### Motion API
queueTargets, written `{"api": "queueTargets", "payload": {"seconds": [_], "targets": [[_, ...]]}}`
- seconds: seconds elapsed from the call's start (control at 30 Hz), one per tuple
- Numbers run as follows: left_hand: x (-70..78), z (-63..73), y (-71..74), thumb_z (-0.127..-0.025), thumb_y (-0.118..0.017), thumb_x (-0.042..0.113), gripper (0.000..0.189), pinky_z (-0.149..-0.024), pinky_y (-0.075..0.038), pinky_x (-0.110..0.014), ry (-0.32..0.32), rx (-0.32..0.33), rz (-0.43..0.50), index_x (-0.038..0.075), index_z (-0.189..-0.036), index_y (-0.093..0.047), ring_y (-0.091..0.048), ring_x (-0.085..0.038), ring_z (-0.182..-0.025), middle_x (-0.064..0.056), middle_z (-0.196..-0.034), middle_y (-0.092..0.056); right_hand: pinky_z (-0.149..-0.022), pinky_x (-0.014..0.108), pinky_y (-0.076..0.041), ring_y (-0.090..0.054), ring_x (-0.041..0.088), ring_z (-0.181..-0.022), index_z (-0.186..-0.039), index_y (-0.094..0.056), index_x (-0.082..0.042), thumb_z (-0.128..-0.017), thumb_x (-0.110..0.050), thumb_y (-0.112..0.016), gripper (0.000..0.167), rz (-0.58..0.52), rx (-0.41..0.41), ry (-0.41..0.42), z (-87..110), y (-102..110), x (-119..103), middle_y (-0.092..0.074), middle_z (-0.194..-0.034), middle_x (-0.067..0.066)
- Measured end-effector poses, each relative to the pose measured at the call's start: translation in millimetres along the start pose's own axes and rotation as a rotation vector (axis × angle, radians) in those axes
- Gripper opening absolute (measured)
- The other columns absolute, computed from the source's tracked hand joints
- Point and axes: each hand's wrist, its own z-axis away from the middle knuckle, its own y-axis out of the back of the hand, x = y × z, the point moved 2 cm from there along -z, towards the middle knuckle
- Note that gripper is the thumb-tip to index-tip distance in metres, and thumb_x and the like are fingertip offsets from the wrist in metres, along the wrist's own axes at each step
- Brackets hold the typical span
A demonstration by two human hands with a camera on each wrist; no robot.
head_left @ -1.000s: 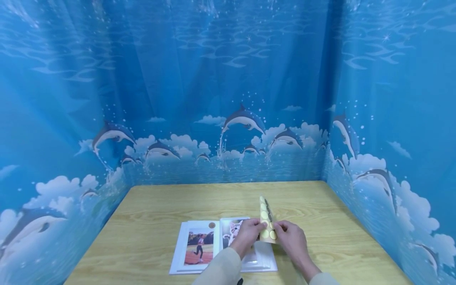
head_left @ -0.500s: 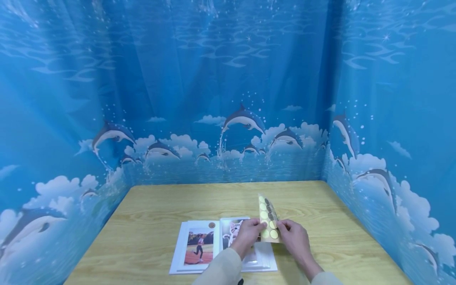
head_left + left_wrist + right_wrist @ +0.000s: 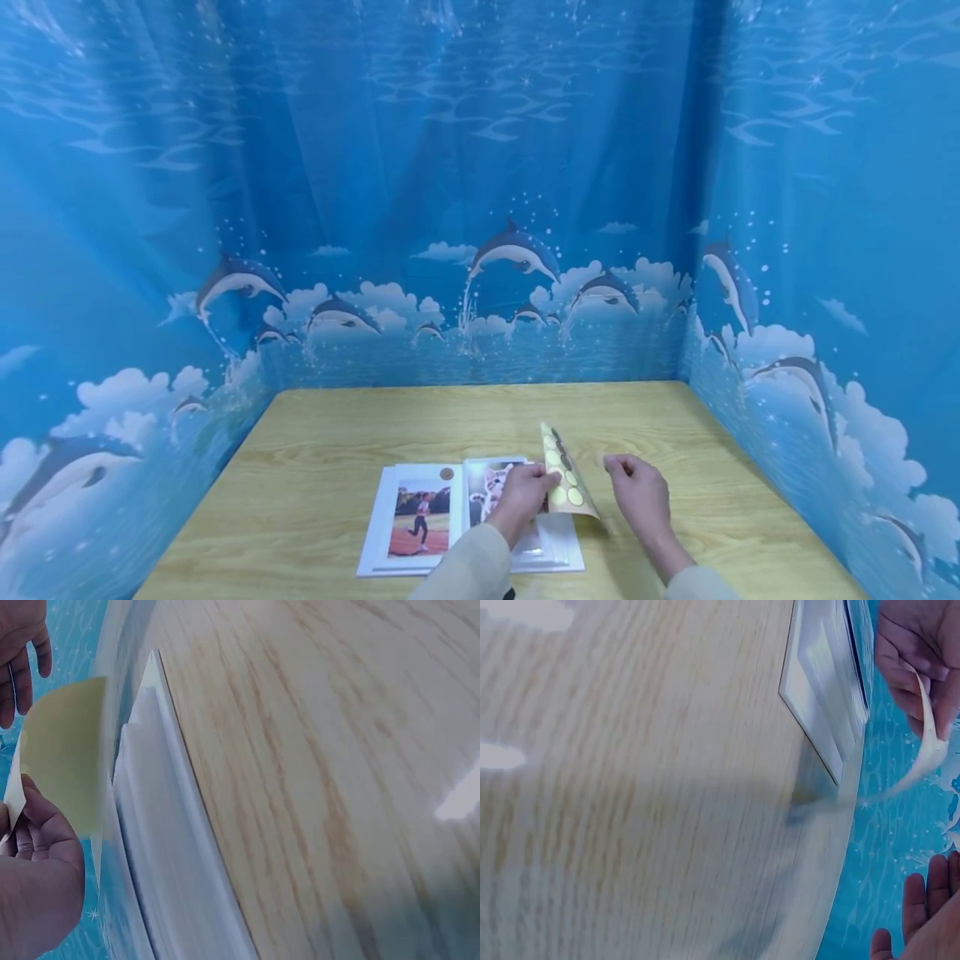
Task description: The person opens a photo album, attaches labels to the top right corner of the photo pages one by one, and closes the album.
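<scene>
My left hand (image 3: 521, 497) pinches a sheet of round gold stickers (image 3: 564, 492), which stands upright and bent above an open photo album (image 3: 555, 554). Some stickers on the sheet look dark. The sheet's plain back (image 3: 64, 750) shows in the left wrist view. To the right of the sheet and apart from it, my right hand (image 3: 641, 496) pinches a small pale piece, apparently a sticker (image 3: 601, 459), between thumb and forefinger. In the right wrist view the other right-hand fingers (image 3: 919, 900) are stretched out, while thumb and forefinger are out of sight.
The album's left page bears a photo of a runner (image 3: 420, 521) and a round brown sticker (image 3: 447, 474) above it. A cat picture (image 3: 495, 487) lies partly behind my left hand. Wooden table (image 3: 337, 425) surrounds the album; a dolphin-print curtain (image 3: 420, 167) encloses it.
My right hand has let go of the sheet's right edge and moved right and slightly up, with a small pale piece at its fingertips. The sheet's lower right corner now curls outward.
</scene>
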Motion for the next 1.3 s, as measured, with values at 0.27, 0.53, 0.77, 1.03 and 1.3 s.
{"api": "queueTargets", "payload": {"seconds": [0.27, 0.53, 0.77, 1.03, 1.3], "targets": [[-3.0, 4.3, -12.3, -0.094, -0.064, 0.011, 0.014, -0.062, -0.055, -0.026, -0.024, -0.013, -0.076, -0.001, -0.097, -0.071, -0.064, -0.012, -0.066, -0.002, -0.077, -0.07, -0.046, 0.024, -0.038, -0.045, 0.015, -0.057, -0.105, -0.07, -0.002, -0.1, -0.026, -0.057, 0.028, -0.024, -0.011, -0.015, -1.9, 2.1, 1.8, -0.057, -0.072, 0.005], [-1.2, 9.4, -18.8, -0.095, -0.065, 0.022, 0.018, -0.051, -0.044, -0.022, -0.069, -0.125, -0.307, 0.008, -0.087, -0.072, -0.052, -0.009, -0.056, 0.0, -0.064, -0.061, -0.053, 0.024, -0.042, -0.05, 0.017, -0.068, -0.109, -0.069, -0.002, -0.1, -0.026, -0.057, 0.028, -0.031, -0.021, -0.046, -1.1, -1.2, 0.2, -0.062, -0.083, 0.007], [4.4, 10.3, -11.5, -0.093, -0.066, 0.028, 0.03, -0.067, -0.056, -0.037, -0.178, -0.112, -0.569, -0.002, -0.097, -0.07, -0.063, -0.022, -0.074, -0.009, -0.083, -0.068, -0.055, 0.026, -0.044, -0.051, 0.018, -0.07, -0.107, -0.069, -0.002, -0.101, -0.028, -0.057, 0.029, -0.045, -0.04, -0.034, -0.4, -3.3, 1.7, -0.062, -0.084, 0.008], [6.8, 9.8, -4.2, -0.091, -0.07, 0.025, 0.041, -0.085, -0.057, -0.045, -0.228, -0.094, -0.621, -0.004, -0.119, -0.065, -0.066, -0.031, -0.095, -0.018, -0.108, -0.069, -0.063, 0.028, -0.044, -0.052, 0.019, -0.077, -0.11, -0.069, -0.003, -0.101, -0.029, -0.057, 0.03, -0.043, -0.059, -0.042, 1.7, -6.0, 1.8, -0.065, -0.096, 0.013], [11.5, 8.6, 10.0, -0.092, -0.07, 0.027, 0.044, -0.079, -0.058, -0.04, -0.273, -0.095, -0.614, -0.001, -0.125, -0.063, -0.065, -0.022, -0.088, -0.01, -0.101, -0.069, -0.06, 0.026, -0.044, -0.051, 0.018, -0.074, -0.108, -0.069, -0.001, -0.1, -0.026, -0.057, 0.028, -0.042, -0.066, -0.025, 1.3, -10.4, 5.7, -0.065, -0.092, 0.013]]}}
